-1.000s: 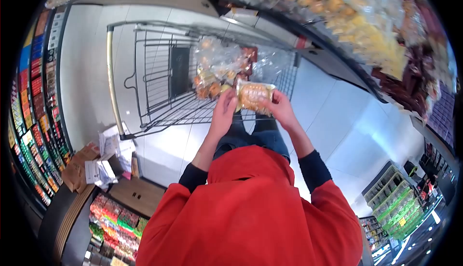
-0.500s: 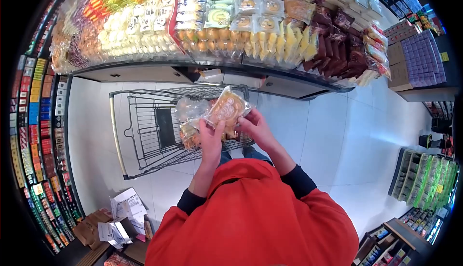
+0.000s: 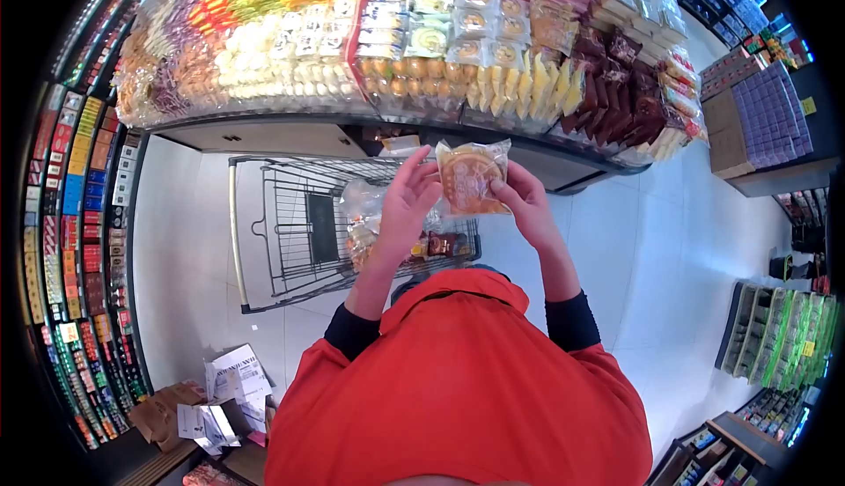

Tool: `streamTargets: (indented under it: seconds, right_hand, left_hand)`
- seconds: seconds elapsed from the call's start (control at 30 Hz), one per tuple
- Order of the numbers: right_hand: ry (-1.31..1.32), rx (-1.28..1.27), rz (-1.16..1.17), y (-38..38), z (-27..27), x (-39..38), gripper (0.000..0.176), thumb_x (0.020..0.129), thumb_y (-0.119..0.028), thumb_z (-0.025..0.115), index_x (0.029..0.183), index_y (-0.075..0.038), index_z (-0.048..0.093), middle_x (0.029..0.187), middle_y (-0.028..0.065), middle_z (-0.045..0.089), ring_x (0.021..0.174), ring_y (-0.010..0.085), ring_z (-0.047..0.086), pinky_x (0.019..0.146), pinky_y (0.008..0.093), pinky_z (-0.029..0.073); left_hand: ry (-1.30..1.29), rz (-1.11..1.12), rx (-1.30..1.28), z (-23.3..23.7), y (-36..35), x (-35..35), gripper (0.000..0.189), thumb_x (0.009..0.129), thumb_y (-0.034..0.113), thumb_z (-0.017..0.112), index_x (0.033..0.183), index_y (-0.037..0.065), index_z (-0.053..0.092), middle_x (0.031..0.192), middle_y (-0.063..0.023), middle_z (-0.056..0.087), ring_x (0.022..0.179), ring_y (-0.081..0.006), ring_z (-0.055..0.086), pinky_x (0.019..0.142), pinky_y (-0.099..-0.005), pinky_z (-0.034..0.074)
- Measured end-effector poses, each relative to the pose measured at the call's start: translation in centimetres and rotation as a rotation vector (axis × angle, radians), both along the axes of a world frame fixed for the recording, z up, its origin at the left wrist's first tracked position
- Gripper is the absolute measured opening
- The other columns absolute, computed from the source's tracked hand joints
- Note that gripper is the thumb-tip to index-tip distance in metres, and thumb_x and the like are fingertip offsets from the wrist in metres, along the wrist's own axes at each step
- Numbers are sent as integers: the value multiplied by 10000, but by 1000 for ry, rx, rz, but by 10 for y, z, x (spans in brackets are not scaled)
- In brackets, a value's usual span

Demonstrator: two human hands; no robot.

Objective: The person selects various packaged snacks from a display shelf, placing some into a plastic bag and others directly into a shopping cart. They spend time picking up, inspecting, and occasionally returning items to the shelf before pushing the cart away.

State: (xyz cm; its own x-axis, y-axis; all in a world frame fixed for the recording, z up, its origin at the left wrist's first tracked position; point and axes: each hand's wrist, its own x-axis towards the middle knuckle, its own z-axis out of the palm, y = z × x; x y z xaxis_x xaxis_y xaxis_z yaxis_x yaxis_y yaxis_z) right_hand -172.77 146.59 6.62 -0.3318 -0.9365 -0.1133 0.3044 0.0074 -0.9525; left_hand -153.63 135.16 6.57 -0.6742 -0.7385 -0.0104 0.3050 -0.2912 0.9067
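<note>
In the head view, our right hand (image 3: 528, 209) pinches a flat, round, golden-brown food item in clear plastic wrap (image 3: 473, 178), thumb across its face. Our left hand (image 3: 409, 209) has its grip wide beside the wrapped item's left edge; we cannot tell whether they touch. The item is above the far right corner of the black wire shopping cart (image 3: 286, 297), near the front edge of the pack-laden bench (image 3: 264, 138). Clear plastic bags (image 3: 361, 200) and dark brown packs (image 3: 446, 244) lie towards the cart's right end.
</note>
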Motion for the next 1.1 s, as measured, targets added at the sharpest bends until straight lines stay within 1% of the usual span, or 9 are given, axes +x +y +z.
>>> streamTargets:
  seconds: [0.07,0.2,0.4,0.53,0.7,0.83,0.97,1.03,1.1]
  right_hand:
    - [60,-15,61,0,11,3,403,994,-96,610,1376,0,524,1196,41,647,1082,105,600,954,283,489]
    - [110,-40,24,1,21,15,408,1020,-139,576,1401,-12,504,1193,42,649,1086,110,601,953,277,488]
    - [-217,-156,-31,6,-18,22,476,1016,-189,570,1461,-65,458,1291,49,578,1184,134,551,993,316,469]
    - [-42,-128,-70,-2,-24,30,475,961,-106,638,1408,-44,491,1267,35,599,1163,120,568,1010,284,448]
    - [-27,-85,-46,-1,-2,30,481,935,-40,659,1387,-32,495,1266,38,602,1132,119,591,977,280,480]
    - [34,-96,74,6,-9,30,524,915,21,662,1401,-39,477,1298,69,594,1148,153,608,982,312,503]
    - [-12,-121,120,9,-3,45,495,908,18,668,1373,-47,513,1303,54,589,1178,153,589,1004,311,489]
    - [289,-172,150,13,2,49,480,902,2,679,1357,-57,535,1329,56,576,1254,181,546,1062,349,449]
    - [362,-161,124,18,15,56,486,890,-32,707,1348,-64,548,1347,57,566,1282,194,520,1092,371,418]
  left_hand:
    - [-5,29,-49,6,0,4,640,956,49,655,1513,17,340,1281,-107,558,1166,-165,569,999,-289,458]
    - [-23,49,-59,-2,0,18,626,937,-18,646,1500,28,375,1156,-42,547,1010,-108,604,912,-233,489]
    - [-111,209,87,-33,10,18,559,929,-30,649,1439,22,428,1158,-49,546,1057,-121,601,897,-250,509]
    - [16,187,148,-25,18,14,442,918,-37,657,1319,2,476,1131,-47,554,1055,-125,606,885,-248,515]
    - [-221,-72,37,-44,6,39,349,893,-29,689,1179,24,496,1097,-38,579,1049,-126,612,889,-247,513]
    - [-62,-56,0,-22,16,42,458,908,8,697,1313,13,484,1201,-68,601,1039,-110,604,869,-240,480]
    - [-160,-127,-87,-51,12,51,456,927,8,676,1347,11,496,1247,-89,607,1073,-129,607,909,-269,486]
    - [-138,-89,0,-54,14,54,385,937,-10,652,1306,20,544,1232,-86,622,1123,-140,598,956,-289,481]
    - [-67,-55,-55,-48,17,50,364,935,-23,648,1285,31,566,1211,-75,637,1128,-139,598,973,-291,475]
